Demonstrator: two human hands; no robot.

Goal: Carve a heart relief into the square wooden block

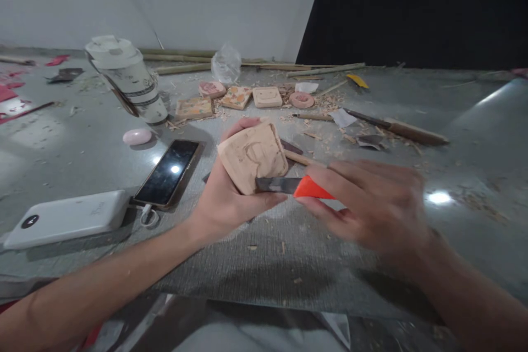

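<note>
Workpiece: squarish carved wooden block (259,157), raised in the left hand above the table (264,269); a curved relief shows on its upper face.
Left hand (225,190): gripping the block at its left side and from beneath; thumb extended just below the blade.
Cutting tool: orange-handled knife (314,187), blade end at the block's lower edge.
Right hand (371,206): closed around the knife handle.
Left of workpiece: dark-screened phone (168,172), white power bank (70,219), short white cable (149,216), pale pink oval object (137,136).
Behind workpiece: row of small carved pieces, including a smiling-face tile (267,97); clear crumpled plastic (226,64).
Rear left: lidded cup (134,82), tilted in view.
Right rear: long-bladed tool (412,131) among wood shavings.
</note>
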